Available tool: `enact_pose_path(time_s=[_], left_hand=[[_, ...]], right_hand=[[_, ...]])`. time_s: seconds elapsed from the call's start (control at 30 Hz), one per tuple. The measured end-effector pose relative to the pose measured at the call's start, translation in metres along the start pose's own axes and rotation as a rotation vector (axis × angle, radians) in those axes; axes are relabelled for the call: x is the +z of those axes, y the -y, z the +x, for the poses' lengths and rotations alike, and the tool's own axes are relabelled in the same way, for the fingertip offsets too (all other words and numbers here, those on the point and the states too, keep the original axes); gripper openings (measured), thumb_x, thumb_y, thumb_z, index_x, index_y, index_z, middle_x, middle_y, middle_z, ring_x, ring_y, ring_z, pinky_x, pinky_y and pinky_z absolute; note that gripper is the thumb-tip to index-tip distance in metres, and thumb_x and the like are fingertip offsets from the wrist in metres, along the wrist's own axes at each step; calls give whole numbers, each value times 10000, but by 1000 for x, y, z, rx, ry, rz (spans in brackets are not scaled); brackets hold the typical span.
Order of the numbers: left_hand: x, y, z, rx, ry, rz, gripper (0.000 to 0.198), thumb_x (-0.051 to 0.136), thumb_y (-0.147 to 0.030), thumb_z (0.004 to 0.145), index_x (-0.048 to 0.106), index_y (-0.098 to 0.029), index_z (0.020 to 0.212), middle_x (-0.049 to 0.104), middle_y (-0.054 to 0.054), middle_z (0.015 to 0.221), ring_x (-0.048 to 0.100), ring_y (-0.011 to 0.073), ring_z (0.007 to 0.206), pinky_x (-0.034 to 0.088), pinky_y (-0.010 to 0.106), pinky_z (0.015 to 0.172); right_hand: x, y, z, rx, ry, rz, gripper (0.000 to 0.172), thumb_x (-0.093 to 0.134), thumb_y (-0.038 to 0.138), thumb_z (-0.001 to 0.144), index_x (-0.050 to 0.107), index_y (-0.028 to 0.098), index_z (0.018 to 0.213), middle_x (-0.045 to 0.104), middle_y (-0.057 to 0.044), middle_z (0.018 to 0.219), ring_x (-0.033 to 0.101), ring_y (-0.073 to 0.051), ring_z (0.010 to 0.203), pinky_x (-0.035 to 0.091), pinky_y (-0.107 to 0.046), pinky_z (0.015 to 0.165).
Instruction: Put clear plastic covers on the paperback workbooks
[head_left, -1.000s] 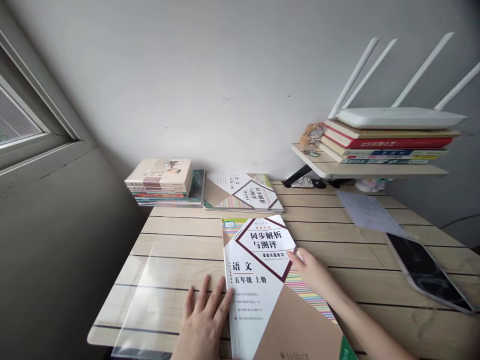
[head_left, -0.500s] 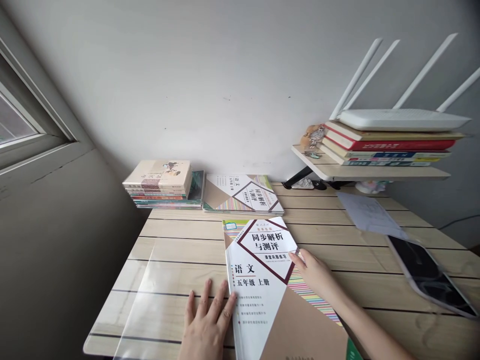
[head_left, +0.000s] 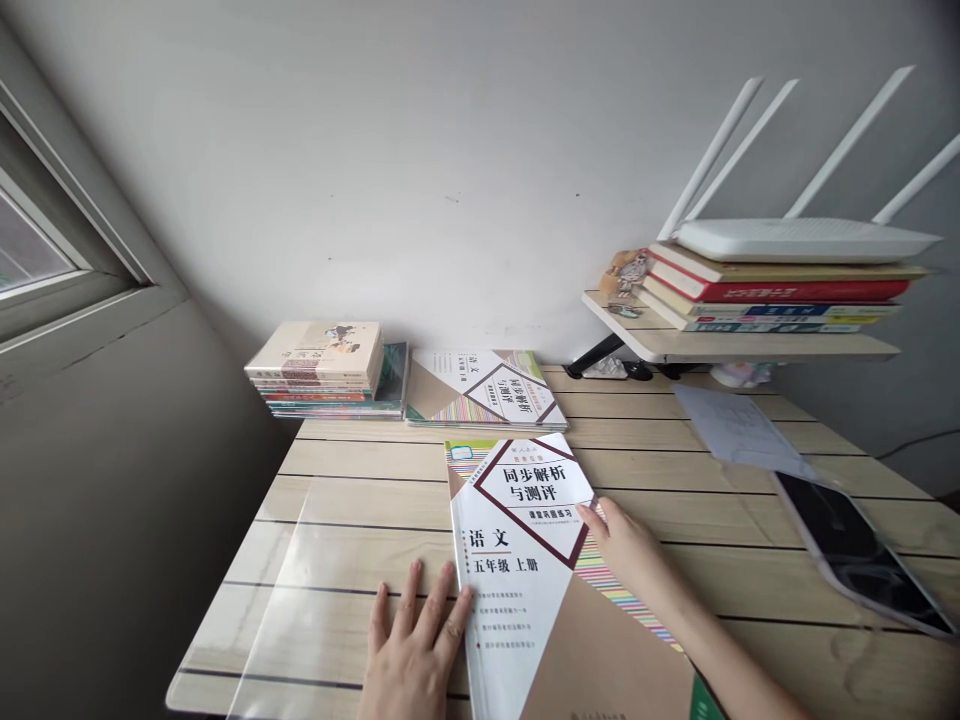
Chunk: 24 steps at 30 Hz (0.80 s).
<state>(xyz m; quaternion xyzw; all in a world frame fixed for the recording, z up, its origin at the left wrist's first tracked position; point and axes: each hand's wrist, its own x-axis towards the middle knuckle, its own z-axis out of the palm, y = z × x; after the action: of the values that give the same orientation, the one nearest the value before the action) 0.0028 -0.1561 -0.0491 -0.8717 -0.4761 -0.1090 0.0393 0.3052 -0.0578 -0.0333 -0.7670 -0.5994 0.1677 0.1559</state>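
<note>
A workbook (head_left: 517, 590) with a white, brown and striped cover lies in front of me, its front facing up. My left hand (head_left: 412, 645) rests flat with fingers spread, the fingertips along the left edge of the workbook. On the other side, my right hand (head_left: 622, 530) pinches the workbook's right edge, thumb on top of the cover; its other fingers are mostly hidden. A clear plastic sheet (head_left: 300, 590) lies flat on the table, extending left of the workbook and passing beneath my left hand.
At the back left of the slatted table (head_left: 615, 430) sits a stack of books (head_left: 319, 365), beside a pile of similar workbooks (head_left: 484, 388). To the right lie a phone (head_left: 855, 545) and a paper sheet (head_left: 739, 428). A raised shelf (head_left: 765, 347) carries books under a white router (head_left: 806, 238).
</note>
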Motion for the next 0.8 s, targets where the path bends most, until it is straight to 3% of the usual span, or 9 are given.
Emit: enact_pose_path(time_s=[0.2,0.3,0.4,0.5,0.57,0.7,0.8], left_hand=[[6,-1,-1,-25,-4,25,757,504,-456,821,103,-338,1452,392,-1,1443,398,345,1271,243,492,1043],[15,-8,-2,-118,-29,68,755,515,-279,817,98,-373,1439,401,-29,1434,381,332,1290,226,517,1058],[25,-16,-3,-199,-50,91,771,530,-265,811,87,-381,1431,396,-37,1434,357,350,1303,202,574,1058],[31,-19,-4,-203,-54,85,772,552,-362,813,92,-377,1432,378,-31,1442,330,368,1317,206,595,1054],[33,-18,-4,-210,-55,82,754,537,-372,826,88,-378,1431,378,-27,1443,315,366,1326,219,593,1053],[36,-18,-3,-238,-55,82,692,469,-293,867,73,-399,1425,416,-23,1416,349,361,1308,263,608,1023],[38,-19,-2,-265,-65,84,678,459,-280,881,66,-425,1414,432,-31,1398,391,363,1279,277,619,1012]], right_hand=[[-8,15,-7,17,37,-326,291,296,393,947,445,201,787,623,-94,642,622,-241,599,310,-282,487],[-18,28,-9,-21,-25,-481,250,369,373,930,499,170,864,633,-128,741,638,-266,662,357,-299,499],[-24,48,-1,-302,-97,-438,132,464,279,893,537,169,897,607,-143,959,612,-262,859,447,-336,662],[-21,75,20,-623,-28,-239,161,464,259,890,559,189,1000,571,-115,1082,550,-239,1007,433,-353,851],[-16,95,38,-718,49,-187,224,464,276,891,557,189,1075,554,-112,1136,516,-238,1072,412,-358,903],[-11,128,67,-699,228,-330,344,524,368,861,570,135,1110,546,-153,1167,490,-279,1125,398,-384,921],[-10,144,79,-654,245,-432,409,555,432,834,586,120,1097,546,-184,1180,487,-308,1136,397,-407,914]])
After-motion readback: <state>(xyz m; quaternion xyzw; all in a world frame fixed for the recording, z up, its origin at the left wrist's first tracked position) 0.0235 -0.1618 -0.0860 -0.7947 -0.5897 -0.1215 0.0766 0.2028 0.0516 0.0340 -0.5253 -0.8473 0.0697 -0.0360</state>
